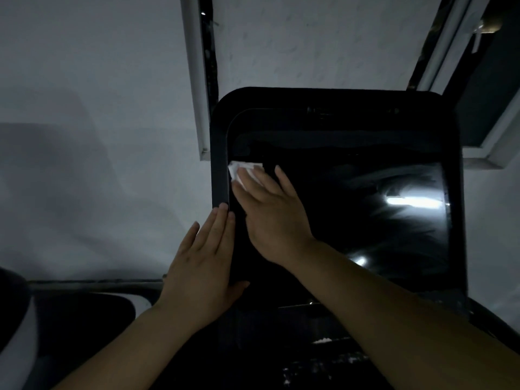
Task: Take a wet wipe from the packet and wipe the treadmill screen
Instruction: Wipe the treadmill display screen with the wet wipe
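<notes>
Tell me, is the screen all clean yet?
Not yet. The wipe is already out. The right hand presses it flat on the treadmill screen near its left edge, while the left hand rests on the frame. Streaks still show on the right side.

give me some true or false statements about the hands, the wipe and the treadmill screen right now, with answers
1. The right hand presses the white wipe flat against the treadmill screen. True.
2. The wipe is at the screen's right edge. False: it is at the upper left, beside the frame.
3. The left hand rests with straight fingers on the screen's left frame. True.
4. The left hand holds the wipe packet. False: it holds nothing.
5. The screen shows a lit display. False: it is dark, with only light reflections.
</notes>
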